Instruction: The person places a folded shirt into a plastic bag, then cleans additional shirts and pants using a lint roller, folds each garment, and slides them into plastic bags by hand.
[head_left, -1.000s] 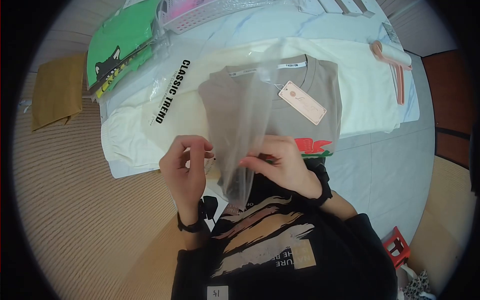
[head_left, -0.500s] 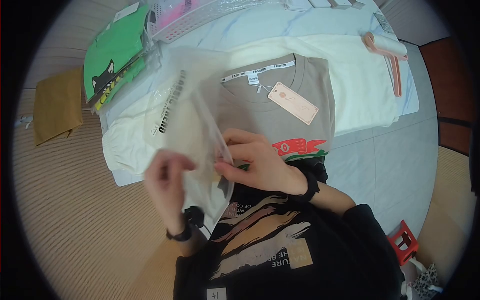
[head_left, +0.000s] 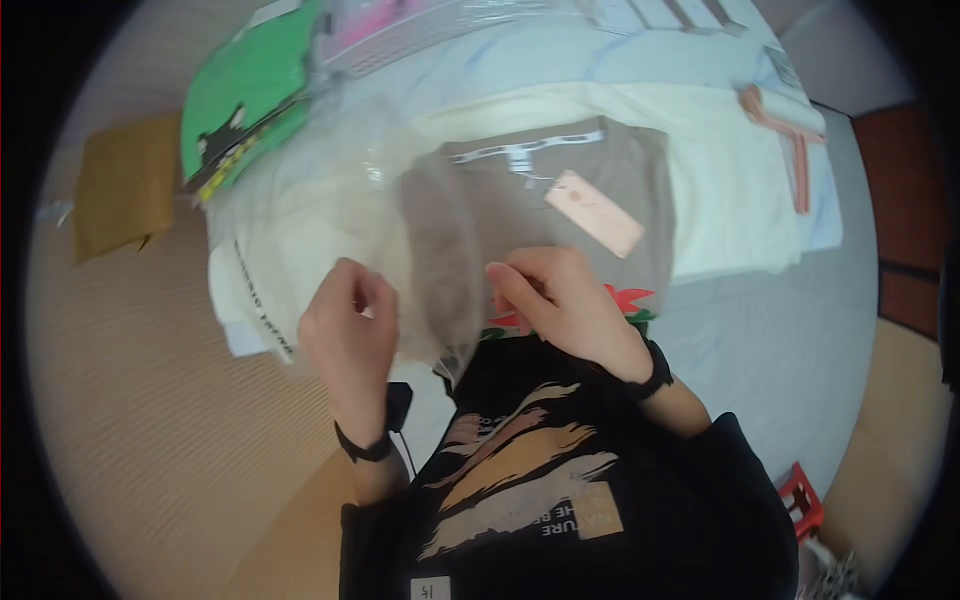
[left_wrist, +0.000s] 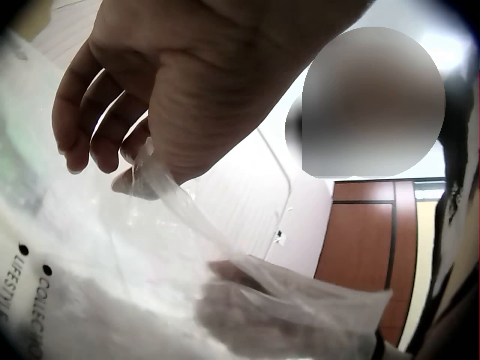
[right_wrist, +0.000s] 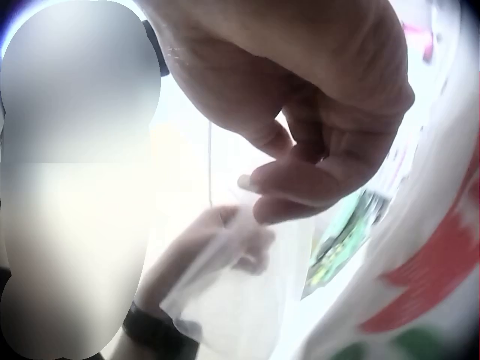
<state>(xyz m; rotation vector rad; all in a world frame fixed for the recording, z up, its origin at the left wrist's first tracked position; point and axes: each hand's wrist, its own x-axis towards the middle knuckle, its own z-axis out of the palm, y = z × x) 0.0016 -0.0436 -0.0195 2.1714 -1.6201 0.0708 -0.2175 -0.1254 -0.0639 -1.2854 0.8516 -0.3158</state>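
Note:
A clear frosted plastic bag [head_left: 330,180] with dark lettering spreads between my hands, puffed out over the white cloth on the left. Its edge is pinched between the thumb and fingers of my left hand [head_left: 350,325], as the left wrist view [left_wrist: 150,112] shows. My right hand [head_left: 575,310] has its fingers curled at the bag's near edge, and in the right wrist view the film [right_wrist: 240,277] runs up to those fingertips. Beneath lies a folded taupe T-shirt [head_left: 560,190] with a red and green print, partly seen through the bag. A pink hang tag [head_left: 596,213] rests on it.
White fabric [head_left: 735,185] lies under the shirt on a marbled table [head_left: 480,60]. Bagged green garments [head_left: 245,90] sit at the far left, beside a perforated basket [head_left: 400,45]. A pink-handled roller [head_left: 775,115] lies at the right; a brown package [head_left: 125,190] is left of the table.
The bag has swung left and ballooned out, its lettering now at the lower left. More of its edge spreads between the hands, and the right hand sits farther right.

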